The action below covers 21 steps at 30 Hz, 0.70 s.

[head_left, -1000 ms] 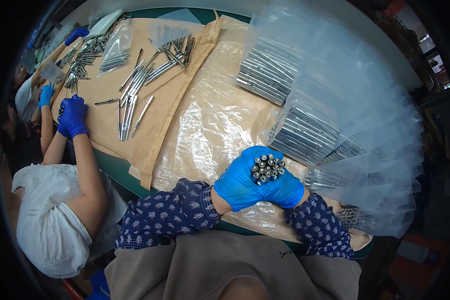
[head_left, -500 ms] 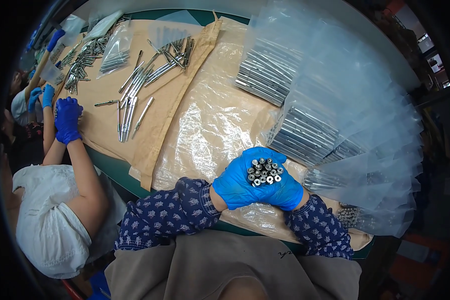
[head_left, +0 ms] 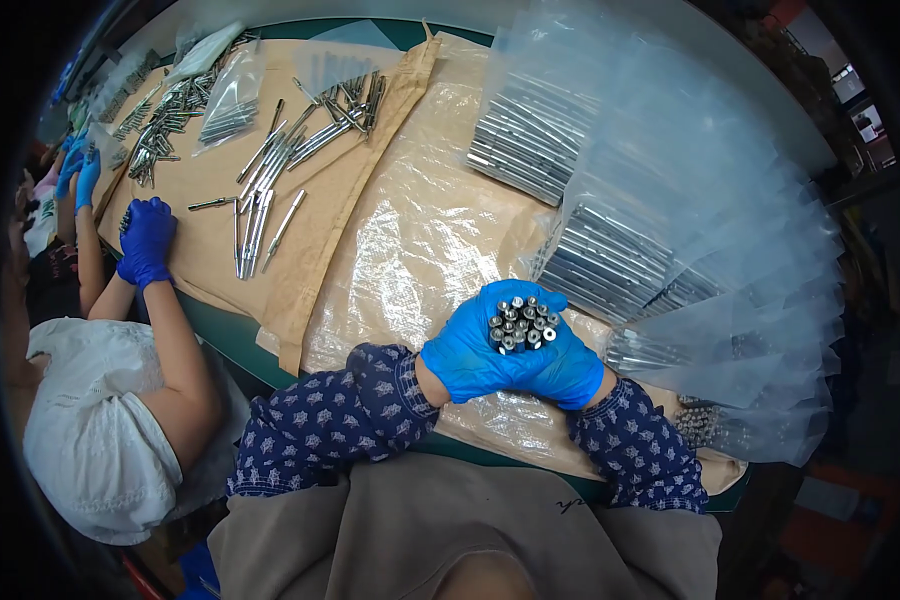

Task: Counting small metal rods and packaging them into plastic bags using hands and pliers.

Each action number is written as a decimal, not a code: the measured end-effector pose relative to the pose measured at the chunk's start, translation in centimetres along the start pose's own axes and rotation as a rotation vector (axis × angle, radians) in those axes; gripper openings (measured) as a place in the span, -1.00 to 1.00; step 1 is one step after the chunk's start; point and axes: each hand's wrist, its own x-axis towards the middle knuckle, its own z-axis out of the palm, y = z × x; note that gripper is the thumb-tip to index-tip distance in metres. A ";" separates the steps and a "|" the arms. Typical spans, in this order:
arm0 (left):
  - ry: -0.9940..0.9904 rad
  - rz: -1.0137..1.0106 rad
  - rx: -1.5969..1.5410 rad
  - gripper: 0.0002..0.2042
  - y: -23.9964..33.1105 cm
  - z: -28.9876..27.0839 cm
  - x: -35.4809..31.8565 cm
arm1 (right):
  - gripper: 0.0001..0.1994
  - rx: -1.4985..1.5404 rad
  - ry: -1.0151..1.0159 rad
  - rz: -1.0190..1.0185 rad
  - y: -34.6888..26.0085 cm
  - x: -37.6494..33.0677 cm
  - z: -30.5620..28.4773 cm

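Both my hands wear blue gloves and meet over the near edge of the table. My left hand (head_left: 475,350) and my right hand (head_left: 568,368) wrap together around a bundle of short metal rods (head_left: 520,325), held upright so the round ends face the camera. Under the hands lies a shiny woven sack sheet (head_left: 420,240). Just beyond my right hand lie clear plastic bags filled with metal rods (head_left: 610,265).
Loose metal rods (head_left: 270,200) lie on brown paper (head_left: 200,250) at the left. A co-worker in a white top sits left, a blue-gloved hand (head_left: 146,238) at the table edge. More filled bags (head_left: 530,140) and empty clear bags (head_left: 730,250) cover the right. Small metal parts (head_left: 705,425) sit by my right sleeve.
The rod bundle has tilted so its ends now face up more squarely between my hands. The co-worker's gloved hand has shifted slightly along the table edge.
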 end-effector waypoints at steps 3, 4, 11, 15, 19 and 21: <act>-0.026 -0.029 0.182 -0.42 0.8 -0.6 0.4 | -0.51 0.295 0.049 -0.086 -2.2 0.7 0.0; -0.031 -0.022 0.189 -0.42 1.7 -0.8 0.6 | -0.51 0.292 0.053 -0.096 -3.0 0.5 0.0; -0.510 0.577 1.562 -0.44 6.9 -1.0 -0.8 | -0.68 0.868 -0.103 0.380 -4.8 -1.9 1.0; -0.579 0.751 1.697 -0.59 5.1 -0.1 -1.6 | -0.75 0.875 -0.354 0.548 -5.0 -3.7 1.7; -0.578 0.668 1.511 -0.78 3.8 -1.1 -0.9 | -0.70 0.883 -0.317 0.593 -5.8 -4.2 1.2; -0.478 0.624 1.374 -0.74 3.8 -1.5 -1.1 | -0.64 0.874 -0.293 0.583 -7.3 -4.4 0.1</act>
